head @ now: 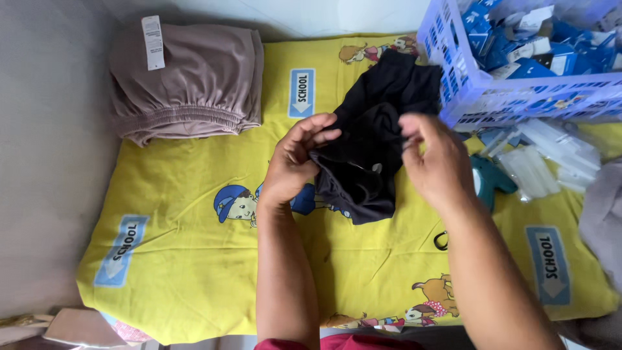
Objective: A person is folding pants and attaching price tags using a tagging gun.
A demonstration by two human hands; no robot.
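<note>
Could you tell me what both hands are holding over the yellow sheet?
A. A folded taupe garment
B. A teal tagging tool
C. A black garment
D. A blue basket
C: the left hand and right hand both pinch the black garment bunched between them, while the taupe garment lies folded at the sheet's far corner, untouched.

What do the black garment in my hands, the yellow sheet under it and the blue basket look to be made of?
The black garment looks like soft, matte knit fabric: it bunches in limp folds between the left hand and right hand. The yellow sheet seems thin printed woven cloth, wrinkled, with cartoon figures. The blue basket looks like rigid moulded plastic, slightly glossy, with lattice walls.
</note>
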